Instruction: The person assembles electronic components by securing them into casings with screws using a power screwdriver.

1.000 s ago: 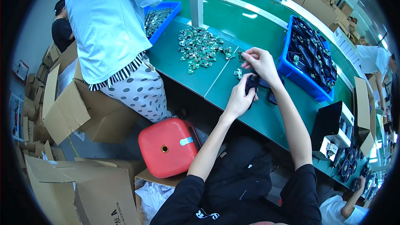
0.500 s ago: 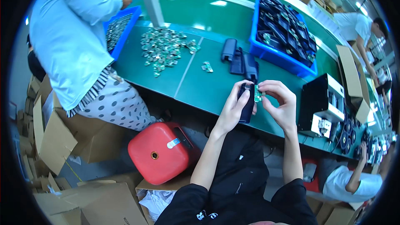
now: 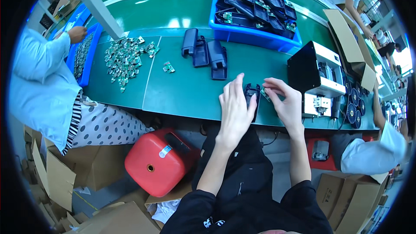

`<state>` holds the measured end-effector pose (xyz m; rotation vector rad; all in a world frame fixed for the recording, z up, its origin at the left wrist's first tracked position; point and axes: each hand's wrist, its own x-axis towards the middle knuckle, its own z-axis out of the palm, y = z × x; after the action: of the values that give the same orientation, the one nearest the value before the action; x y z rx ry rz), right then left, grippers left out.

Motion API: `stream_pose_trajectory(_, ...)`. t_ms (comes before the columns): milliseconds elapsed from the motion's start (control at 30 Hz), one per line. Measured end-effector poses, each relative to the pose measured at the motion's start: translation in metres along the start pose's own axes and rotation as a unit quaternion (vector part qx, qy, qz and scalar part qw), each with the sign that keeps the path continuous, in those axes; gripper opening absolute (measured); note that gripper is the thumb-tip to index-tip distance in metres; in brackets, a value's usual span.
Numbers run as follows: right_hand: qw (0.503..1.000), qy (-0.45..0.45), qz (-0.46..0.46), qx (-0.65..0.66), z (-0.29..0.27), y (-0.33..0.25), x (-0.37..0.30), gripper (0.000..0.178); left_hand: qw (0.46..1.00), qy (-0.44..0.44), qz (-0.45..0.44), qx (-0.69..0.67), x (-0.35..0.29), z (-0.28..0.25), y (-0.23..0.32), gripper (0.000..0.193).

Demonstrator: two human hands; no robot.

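My left hand (image 3: 236, 115) is beside a dark plastic housing (image 3: 251, 90) near the table's front edge, its thumb across the housing and its fingers stretched along the left side. The housing's hollow inside faces up. My right hand (image 3: 284, 104) pinches a small green circuit board (image 3: 265, 95) between thumb and fingers, just right of the housing. Farther off, several dark housing parts (image 3: 218, 61) lie together on the green table. One cluster of small boards (image 3: 168, 67) lies apart, left of them. A larger heap of circuit boards (image 3: 123, 61) is farther left.
A blue bin (image 3: 260, 39) full of dark housings and boards stands at the back. On the right are a black-and-white machine (image 3: 318, 84), black reels (image 3: 353, 108) and an open carton (image 3: 346, 39). A co-worker (image 3: 41, 74) stands left; a red plastic container (image 3: 156, 162) is below the table.
My view has shifted, so the table things appear farther left. The housing has tilted, and my left fingers have straightened along it. My right hand still pinches the board, now slightly apart from the housing.
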<state>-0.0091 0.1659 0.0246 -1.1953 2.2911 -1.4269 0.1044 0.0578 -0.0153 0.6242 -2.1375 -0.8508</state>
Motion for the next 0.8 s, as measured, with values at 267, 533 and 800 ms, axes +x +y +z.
stream_pose_trajectory(267, 0.982, 0.097, -0.032, -0.159, 0.009, -0.002, -0.004, 0.023, 0.985, -0.172, 0.022, -0.006, 0.007, -0.019, -0.012, 0.048)
stream_pose_trajectory(533, 0.990, 0.007, 0.022, -0.142, 0.001, 0.004, -0.010, 0.016, 0.976, -0.192, 0.082, -0.060, 0.022, -0.018, -0.022, 0.039)
stream_pose_trajectory(800, 0.985, 0.055, -0.112, -0.122, 0.004, -0.029, 0.001, 0.023, 0.981, -0.173, 0.042, -0.083, 0.014, -0.024, -0.023, 0.040)
